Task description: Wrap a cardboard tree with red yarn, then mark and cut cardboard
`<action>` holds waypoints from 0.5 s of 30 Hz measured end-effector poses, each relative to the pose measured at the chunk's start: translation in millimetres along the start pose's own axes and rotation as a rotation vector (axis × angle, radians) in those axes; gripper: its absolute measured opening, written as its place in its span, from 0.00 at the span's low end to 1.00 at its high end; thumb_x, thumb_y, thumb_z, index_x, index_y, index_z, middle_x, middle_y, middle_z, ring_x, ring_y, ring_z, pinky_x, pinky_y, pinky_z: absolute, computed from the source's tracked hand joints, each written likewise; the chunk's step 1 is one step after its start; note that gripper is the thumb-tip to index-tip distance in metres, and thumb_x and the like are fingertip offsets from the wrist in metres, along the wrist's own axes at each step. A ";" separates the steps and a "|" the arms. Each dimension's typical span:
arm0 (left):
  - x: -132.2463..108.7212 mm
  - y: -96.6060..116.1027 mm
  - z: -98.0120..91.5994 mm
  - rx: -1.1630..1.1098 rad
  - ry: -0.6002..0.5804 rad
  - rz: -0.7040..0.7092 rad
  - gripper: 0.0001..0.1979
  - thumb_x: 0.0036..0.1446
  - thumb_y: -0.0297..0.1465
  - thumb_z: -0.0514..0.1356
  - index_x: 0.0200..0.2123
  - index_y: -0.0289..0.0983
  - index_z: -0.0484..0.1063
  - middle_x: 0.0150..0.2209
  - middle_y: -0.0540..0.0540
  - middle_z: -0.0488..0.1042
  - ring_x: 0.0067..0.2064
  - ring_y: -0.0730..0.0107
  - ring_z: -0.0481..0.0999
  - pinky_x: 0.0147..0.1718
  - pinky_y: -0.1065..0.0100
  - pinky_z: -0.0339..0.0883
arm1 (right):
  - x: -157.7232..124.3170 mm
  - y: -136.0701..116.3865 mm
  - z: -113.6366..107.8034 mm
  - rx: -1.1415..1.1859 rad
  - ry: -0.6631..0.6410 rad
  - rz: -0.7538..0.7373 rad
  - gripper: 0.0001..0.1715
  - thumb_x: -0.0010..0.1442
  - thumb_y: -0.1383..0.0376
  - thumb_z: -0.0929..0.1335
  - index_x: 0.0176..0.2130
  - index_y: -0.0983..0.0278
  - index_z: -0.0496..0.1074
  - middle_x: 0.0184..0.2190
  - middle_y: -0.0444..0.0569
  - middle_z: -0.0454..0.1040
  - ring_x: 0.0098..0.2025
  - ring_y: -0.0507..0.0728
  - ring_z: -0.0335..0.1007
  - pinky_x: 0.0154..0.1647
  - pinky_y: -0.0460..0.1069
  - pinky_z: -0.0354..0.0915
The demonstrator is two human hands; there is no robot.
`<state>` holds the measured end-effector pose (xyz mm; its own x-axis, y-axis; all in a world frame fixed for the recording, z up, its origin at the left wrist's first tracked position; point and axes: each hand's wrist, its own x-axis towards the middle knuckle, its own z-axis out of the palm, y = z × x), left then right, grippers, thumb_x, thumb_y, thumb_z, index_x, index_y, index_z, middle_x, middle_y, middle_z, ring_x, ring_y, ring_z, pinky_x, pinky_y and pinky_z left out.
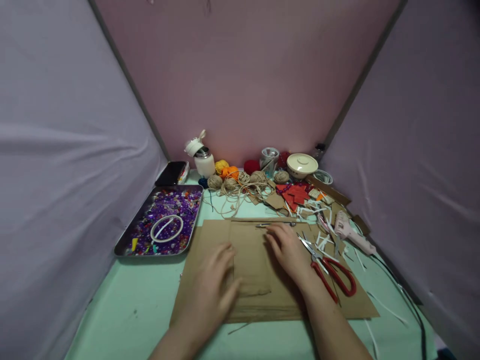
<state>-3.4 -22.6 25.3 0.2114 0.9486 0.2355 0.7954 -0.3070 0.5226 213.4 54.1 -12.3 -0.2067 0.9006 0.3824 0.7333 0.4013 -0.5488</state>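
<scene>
Brown cardboard sheets (210, 230) lie stacked before me, with a smaller rectangular cardboard piece (251, 262) on top between my hands. My left hand (213, 282), blurred by motion, is at the left edge of that piece, its thumb and fingers apart. Nothing shows in its grasp; whether it touches the piece I cannot tell. My right hand (287, 250) lies over the piece's upper right side, fingers bent and loosely apart, near a pen (264, 225). Red-handled scissors (326, 265) rest partly open on the cardboard, right of that hand.
A metal tray (122, 248) of purple beads bears a white ring (167, 229) at left. Twine balls (258, 177), a white bottle (204, 164) and a lidded bowl (302, 165) stand behind. A glue gun (352, 232) with its cord, white strips and red scraps (294, 195) lie at right.
</scene>
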 end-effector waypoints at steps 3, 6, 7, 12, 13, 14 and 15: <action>7.7 3.4 27.3 0.136 -0.256 0.058 0.36 0.51 0.43 0.61 0.60 0.35 0.56 0.64 0.37 0.52 0.65 0.51 0.48 0.60 0.49 0.49 | -2.1 1.8 2.2 0.015 -0.013 -0.038 0.10 0.63 0.67 0.62 0.43 0.63 0.69 0.43 0.52 0.70 0.46 0.59 0.64 0.49 0.56 0.62; 12.0 -0.1 52.1 0.205 -0.365 0.086 0.45 0.49 0.50 0.58 0.64 0.34 0.46 0.66 0.38 0.42 0.66 0.51 0.40 0.62 0.50 0.44 | -2.9 5.5 3.5 0.001 -0.002 -0.050 0.10 0.63 0.65 0.61 0.43 0.62 0.69 0.43 0.53 0.70 0.46 0.60 0.65 0.48 0.57 0.63; 12.1 -1.9 56.9 0.214 -0.364 0.093 0.46 0.50 0.52 0.57 0.64 0.35 0.45 0.67 0.38 0.40 0.66 0.51 0.39 0.62 0.50 0.43 | -3.0 6.4 4.1 -0.004 0.000 -0.053 0.10 0.63 0.65 0.62 0.43 0.62 0.69 0.43 0.53 0.70 0.46 0.60 0.65 0.48 0.57 0.63; 8.5 -10.1 63.6 0.223 -0.374 0.099 0.47 0.50 0.54 0.55 0.65 0.33 0.44 0.66 0.37 0.39 0.66 0.49 0.39 0.62 0.49 0.44 | -4.0 6.1 9.3 -0.031 -0.024 -0.047 0.10 0.63 0.64 0.61 0.43 0.61 0.69 0.42 0.53 0.71 0.45 0.60 0.66 0.47 0.57 0.64; 7.6 -12.1 64.9 0.213 -0.369 0.109 0.47 0.50 0.54 0.55 0.65 0.33 0.44 0.66 0.37 0.39 0.66 0.48 0.39 0.62 0.49 0.45 | -4.2 5.5 10.7 -0.037 -0.041 -0.042 0.10 0.63 0.64 0.61 0.43 0.61 0.69 0.42 0.53 0.71 0.45 0.60 0.67 0.46 0.56 0.64; 6.8 -14.3 66.7 0.203 -0.358 0.115 0.48 0.49 0.54 0.55 0.65 0.33 0.43 0.66 0.37 0.39 0.66 0.47 0.40 0.62 0.48 0.46 | -4.4 5.1 12.0 -0.042 -0.059 -0.039 0.11 0.63 0.64 0.61 0.43 0.61 0.69 0.42 0.53 0.71 0.44 0.60 0.67 0.46 0.56 0.64; 5.9 -16.7 69.0 0.193 -0.345 0.122 0.48 0.49 0.54 0.55 0.65 0.33 0.43 0.66 0.37 0.39 0.66 0.47 0.41 0.61 0.48 0.47 | -4.5 4.7 13.3 -0.045 -0.076 -0.037 0.11 0.64 0.65 0.61 0.43 0.61 0.69 0.42 0.53 0.71 0.44 0.60 0.67 0.46 0.56 0.65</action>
<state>23.7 -6.5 -38.5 0.4622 0.8866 -0.0192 0.8380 -0.4296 0.3365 209.2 54.2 -26.5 -0.2817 0.8959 0.3436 0.7523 0.4285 -0.5004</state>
